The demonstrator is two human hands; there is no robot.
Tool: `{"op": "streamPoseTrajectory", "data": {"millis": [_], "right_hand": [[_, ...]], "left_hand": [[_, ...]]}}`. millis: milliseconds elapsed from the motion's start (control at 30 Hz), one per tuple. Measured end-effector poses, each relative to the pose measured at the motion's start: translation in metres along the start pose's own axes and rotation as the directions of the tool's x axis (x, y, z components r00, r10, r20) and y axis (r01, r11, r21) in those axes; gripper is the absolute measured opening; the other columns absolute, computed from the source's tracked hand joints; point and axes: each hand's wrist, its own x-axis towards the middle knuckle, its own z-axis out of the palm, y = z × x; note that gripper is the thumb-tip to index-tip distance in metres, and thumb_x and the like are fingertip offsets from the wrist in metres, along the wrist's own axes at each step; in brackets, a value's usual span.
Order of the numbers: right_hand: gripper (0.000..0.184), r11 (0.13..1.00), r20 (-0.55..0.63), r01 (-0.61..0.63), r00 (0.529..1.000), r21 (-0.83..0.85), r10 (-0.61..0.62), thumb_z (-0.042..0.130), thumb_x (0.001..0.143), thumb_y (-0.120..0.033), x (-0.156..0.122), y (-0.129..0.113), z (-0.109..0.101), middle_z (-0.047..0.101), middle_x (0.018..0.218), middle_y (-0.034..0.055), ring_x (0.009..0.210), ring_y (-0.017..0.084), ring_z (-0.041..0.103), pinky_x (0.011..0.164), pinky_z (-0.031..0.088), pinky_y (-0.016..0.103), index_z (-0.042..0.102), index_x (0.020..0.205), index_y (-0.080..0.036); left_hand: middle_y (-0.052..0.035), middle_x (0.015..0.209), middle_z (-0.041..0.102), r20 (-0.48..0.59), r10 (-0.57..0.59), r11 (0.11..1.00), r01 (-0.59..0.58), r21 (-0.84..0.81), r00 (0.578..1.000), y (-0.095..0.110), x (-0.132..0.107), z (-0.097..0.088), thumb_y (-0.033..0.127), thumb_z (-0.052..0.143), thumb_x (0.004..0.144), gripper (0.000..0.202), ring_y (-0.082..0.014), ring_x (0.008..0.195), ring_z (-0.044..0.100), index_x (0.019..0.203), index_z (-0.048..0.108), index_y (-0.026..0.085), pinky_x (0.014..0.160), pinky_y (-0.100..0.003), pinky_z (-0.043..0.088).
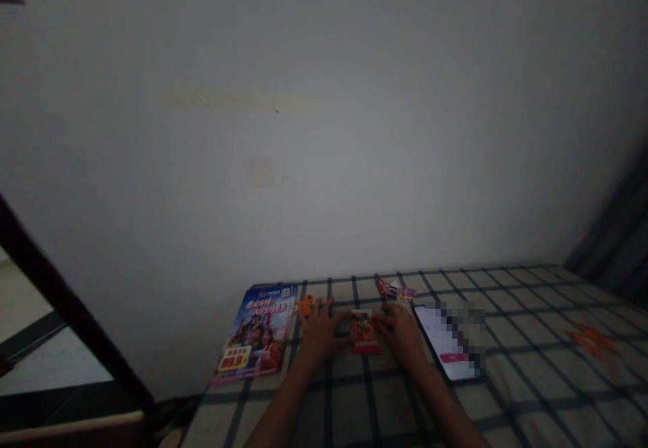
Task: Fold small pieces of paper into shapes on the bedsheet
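A small red card or flat packet (365,341) with a picture on its upper part lies on the checked cloth between my two hands. My left hand (320,330) rests on the left side of it, fingers spread away from the card and thumb reaching its left edge. At the other side, my right hand (401,332) has its fingers bent in at the card's right edge, pinching there. An orange figure-shaped piece (306,305) sits just beyond my left fingers, partly covered by them.
A colourful leaflet (260,333) lies at left, a phone (445,343) with a lit screen at right. A crumpled printed wrapper (395,290) is near the wall (354,164). The checked cloth (526,313) bears an orange leaf-like pattern. A dark post (65,299) slants at left.
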Motion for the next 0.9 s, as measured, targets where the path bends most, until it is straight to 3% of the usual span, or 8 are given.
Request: {"op": "streamPoseTrajectory", "data": {"millis": [200,433,733,900], "right_hand": [[0.027,0.992,0.032,-0.046,0.998,-0.116,0.050,0.055,0.095,-0.032,0.003,-0.010,0.000,0.062,0.128,0.0032,0.119,0.027,0.051,0.098,0.040,0.042,0.071,0.114,-0.040],[0.030,0.987,-0.018,-0.067,0.998,-0.149,0.065,0.058,0.092,-0.038,0.004,-0.014,0.002,0.061,0.125,0.0050,0.118,0.030,0.050,0.095,0.040,0.045,0.068,0.120,-0.041],[0.034,0.999,-0.075,-0.044,0.996,-0.023,0.042,0.058,0.090,-0.031,0.005,0.003,0.014,0.063,0.124,0.0060,0.118,0.029,0.052,0.099,0.040,0.045,0.068,0.122,-0.037],[0.025,0.998,-0.087,0.003,0.996,0.055,0.002,0.059,0.090,-0.032,0.007,0.010,0.019,0.066,0.118,0.0052,0.115,0.027,0.055,0.099,0.040,0.044,0.074,0.109,-0.034]], "left_hand": [[-0.0017,0.162,0.032,0.000,-0.001,1.000,0.001,-0.003,1.000,0.001,-0.001,-0.001,0.074,0.056,0.077,0.059,-0.0424,0.150,0.014,0.133,0.054,0.054,0.109,-0.079,-0.005],[0.0014,0.162,0.032,-0.007,0.004,1.000,-0.004,0.021,1.000,-0.001,-0.001,0.001,0.074,0.054,0.078,0.058,-0.0425,0.150,0.016,0.133,0.051,0.057,0.108,-0.081,-0.002],[0.0024,0.163,0.030,-0.019,0.006,1.000,-0.006,0.010,1.000,-0.001,-0.004,0.001,0.077,0.058,0.074,0.063,-0.0414,0.150,0.016,0.134,0.052,0.057,0.111,-0.077,-0.003],[0.0015,0.163,0.031,-0.028,0.010,1.000,-0.010,0.003,1.000,-0.001,-0.004,0.002,0.078,0.059,0.073,0.064,-0.0407,0.150,0.016,0.133,0.053,0.056,0.113,-0.074,-0.005]]}}
